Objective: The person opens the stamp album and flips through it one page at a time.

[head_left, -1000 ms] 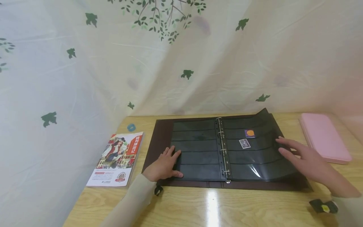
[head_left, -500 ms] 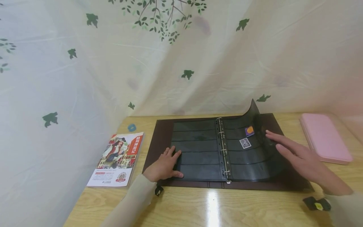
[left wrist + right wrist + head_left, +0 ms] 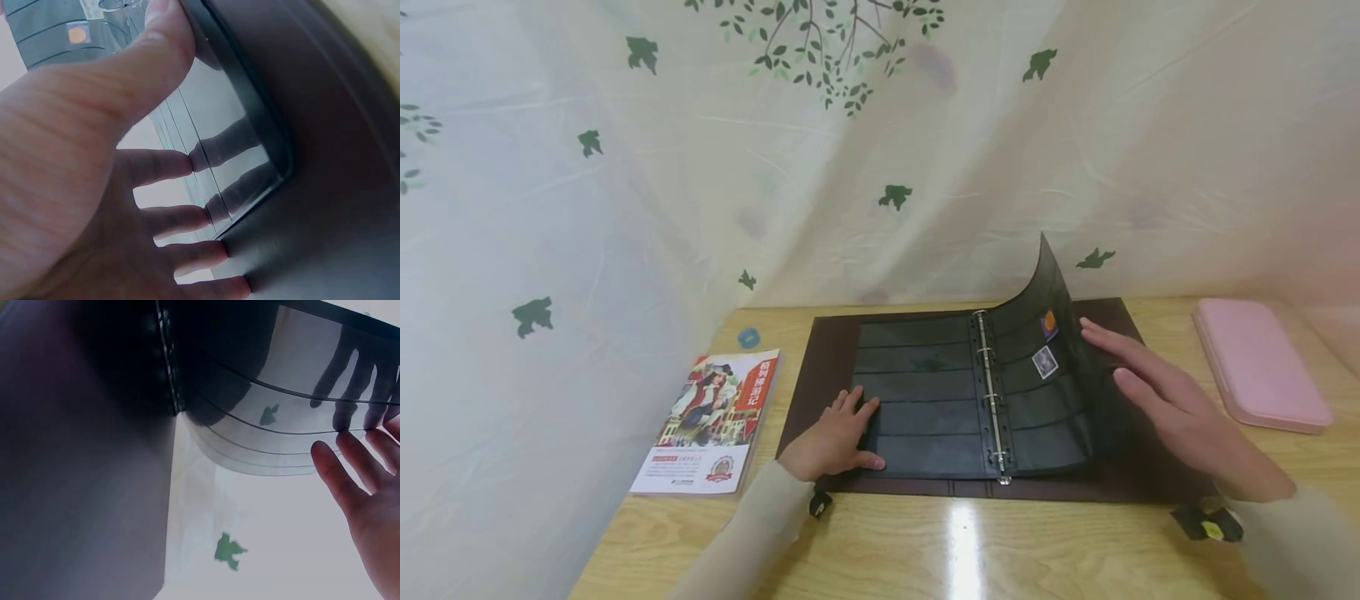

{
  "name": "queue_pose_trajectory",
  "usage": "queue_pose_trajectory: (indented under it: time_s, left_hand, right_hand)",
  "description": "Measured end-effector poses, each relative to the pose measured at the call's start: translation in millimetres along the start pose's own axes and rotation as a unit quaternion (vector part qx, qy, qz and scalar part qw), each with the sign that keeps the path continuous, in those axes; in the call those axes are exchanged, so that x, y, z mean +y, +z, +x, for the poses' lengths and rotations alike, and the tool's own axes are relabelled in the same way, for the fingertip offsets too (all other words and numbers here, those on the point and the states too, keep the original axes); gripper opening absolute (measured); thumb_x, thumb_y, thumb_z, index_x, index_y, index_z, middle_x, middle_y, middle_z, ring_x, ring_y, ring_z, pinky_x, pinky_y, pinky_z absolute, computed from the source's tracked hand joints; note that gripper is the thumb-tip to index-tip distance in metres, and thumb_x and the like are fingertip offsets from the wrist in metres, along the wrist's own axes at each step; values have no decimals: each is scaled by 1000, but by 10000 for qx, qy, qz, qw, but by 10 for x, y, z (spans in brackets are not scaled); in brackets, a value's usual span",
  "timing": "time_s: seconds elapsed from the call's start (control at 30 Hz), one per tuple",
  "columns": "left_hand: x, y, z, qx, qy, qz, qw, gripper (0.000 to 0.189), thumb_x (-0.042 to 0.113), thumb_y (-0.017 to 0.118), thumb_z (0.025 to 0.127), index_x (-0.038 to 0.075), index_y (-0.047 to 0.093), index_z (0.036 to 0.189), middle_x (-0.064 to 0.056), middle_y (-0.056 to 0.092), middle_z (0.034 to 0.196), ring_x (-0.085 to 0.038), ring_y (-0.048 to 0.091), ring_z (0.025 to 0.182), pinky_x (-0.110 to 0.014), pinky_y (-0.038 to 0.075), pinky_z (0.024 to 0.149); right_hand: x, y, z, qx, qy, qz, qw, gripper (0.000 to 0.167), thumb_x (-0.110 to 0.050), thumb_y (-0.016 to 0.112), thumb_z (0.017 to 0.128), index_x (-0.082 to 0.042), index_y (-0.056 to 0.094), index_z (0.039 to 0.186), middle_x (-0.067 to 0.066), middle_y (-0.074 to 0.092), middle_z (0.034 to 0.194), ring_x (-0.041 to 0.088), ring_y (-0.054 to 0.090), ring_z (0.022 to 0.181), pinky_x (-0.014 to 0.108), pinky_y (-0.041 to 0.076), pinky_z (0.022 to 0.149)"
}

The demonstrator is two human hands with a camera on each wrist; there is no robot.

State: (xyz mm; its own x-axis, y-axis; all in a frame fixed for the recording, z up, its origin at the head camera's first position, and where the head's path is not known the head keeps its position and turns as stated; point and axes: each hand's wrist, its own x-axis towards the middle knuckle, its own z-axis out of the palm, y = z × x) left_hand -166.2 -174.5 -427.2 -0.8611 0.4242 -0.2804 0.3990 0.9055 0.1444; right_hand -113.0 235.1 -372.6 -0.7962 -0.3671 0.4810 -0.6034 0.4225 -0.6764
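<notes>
An album (image 3: 1172, 467) of ring-binder type lies spread on the table, with black pocket pages on metal rings (image 3: 992, 400). My left hand (image 3: 831, 437) rests on the outer edge of the left page (image 3: 925, 417), fingers spread; the left wrist view shows its fingertips reaching onto the dark cover (image 3: 325, 206). At the right, my right hand (image 3: 1172, 408) has straight fingers against the back of the raised right page (image 3: 1045, 433), which bends up toward the rings. In that page's pockets sit a grey stamp (image 3: 1045, 362) and a purple stamp (image 3: 1048, 325) with an orange circle.
Left of the album lies a book (image 3: 703, 421) with a red and white cover, a small blue ring (image 3: 748, 337) behind it. A pink case (image 3: 1262, 362) lies to the right. A pale patterned curtain (image 3: 820, 208) stands behind the wooden table (image 3: 887, 542).
The right page has risen and curved leftward, its far corner now higher, as my right hand moved left behind it. The stamps tilted with the page. My left hand stayed in place.
</notes>
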Motion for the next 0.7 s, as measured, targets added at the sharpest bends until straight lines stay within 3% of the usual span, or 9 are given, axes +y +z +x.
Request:
queue_pose_trajectory:
  time_s: [0.23, 0.53, 0.7]
  left_hand:
    - [4, -12, -3, 35, 14, 41, 10000, 92, 53, 71, 75, 10, 33, 147, -21, 20, 152, -42, 18, 137, -53, 27, 105]
    - [8, -22, -7, 64, 52, 73, 9999, 92, 54, 71, 76, 9, 34, 147, -22, 20, 152, -43, 19, 137, -54, 28, 104]
    - [0, -6, -1, 42, 36, 69, 10000, 92, 54, 70, 76, 10, 33, 147, -21, 20, 152, -42, 18, 137, -54, 27, 104]
  right_hand:
    - [-101, 101, 188, 105, -653, 144, 9977, 51, 10, 40, 95, -1, 36, 144, 14, 32, 150, 25, 24, 138, 19, 21, 106]
    - [-165, 202, 334, 378, -1074, 649, 9914, 49, 8, 37, 95, 6, 32, 143, 20, 30, 149, 27, 26, 136, 23, 25, 106]
    - [-192, 268, 358, 384, -1076, 647, 9913, 49, 4, 38, 97, 2, 31, 145, 17, 30, 149, 26, 28, 136, 23, 25, 106]
